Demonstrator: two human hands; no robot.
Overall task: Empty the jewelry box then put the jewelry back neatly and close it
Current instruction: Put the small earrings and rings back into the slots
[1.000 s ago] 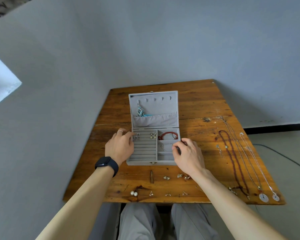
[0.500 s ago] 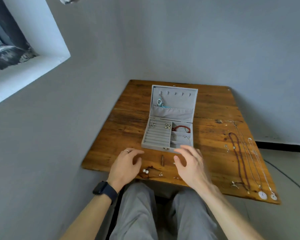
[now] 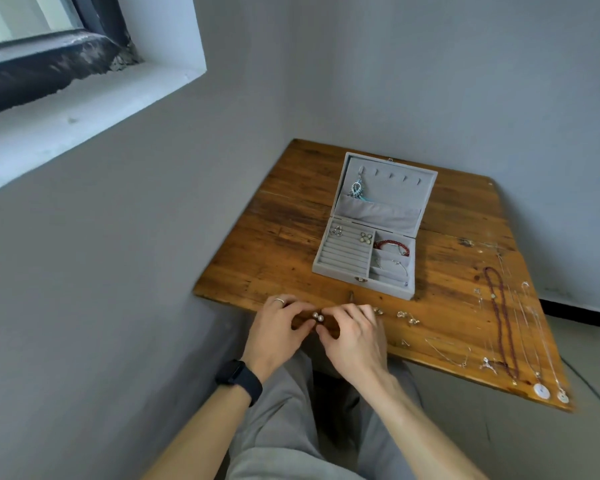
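Observation:
The grey jewelry box [image 3: 342,259] stands open on the wooden table [image 3: 284,244], lid upright. A teal and silver pendant [image 3: 356,188] hangs inside the lid. The tray holds a red bracelet [image 3: 392,244], a thin silver bangle [image 3: 394,264] and two small earring pairs [image 3: 366,237]. At the table's near edge two pearl earrings [image 3: 318,317] lie between my hands. My left hand [image 3: 278,329] and my right hand [image 3: 355,337] curl their fingertips and thumbs round the pearls from either side.
Small earrings [image 3: 407,317] and a thin chain [image 3: 447,351] lie along the near edge. At the table's right side lie a dark red bead necklace [image 3: 499,317] and silver chains with round white pendants [image 3: 541,391]. A grey wall runs close along the left.
Both hands left the sides of the box and came down to the table's near edge, closing on the pearl earrings. The view swung left, bringing in the window sill.

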